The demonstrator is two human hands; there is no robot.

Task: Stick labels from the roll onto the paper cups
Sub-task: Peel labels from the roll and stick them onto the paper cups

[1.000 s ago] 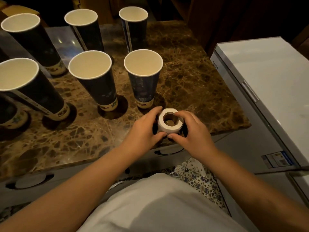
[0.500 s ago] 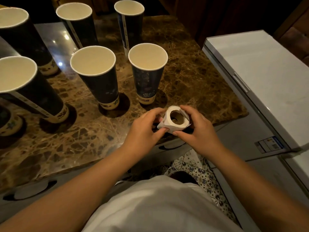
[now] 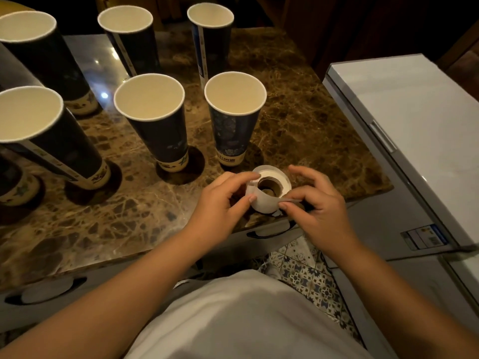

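Cups [image 3: 151, 120] upright in rows over the left and middle of the marble worktop [image 3: 311, 130], none labelled that I can see. Left hand [image 3: 220, 206] grips the label roll [image 3: 268, 190] just above the worktop's near edge, thumb and fingers curled round it. Right hand [image 3: 318, 208] pinches the strip's free end [image 3: 290, 200] between thumb and forefinger, other fingers spread. Risks I see: a skewed pull tears the backing, or the label curls onto itself. Nearest cup [image 3: 234, 117] sits just beyond the roll; a knuckle bump tips it.
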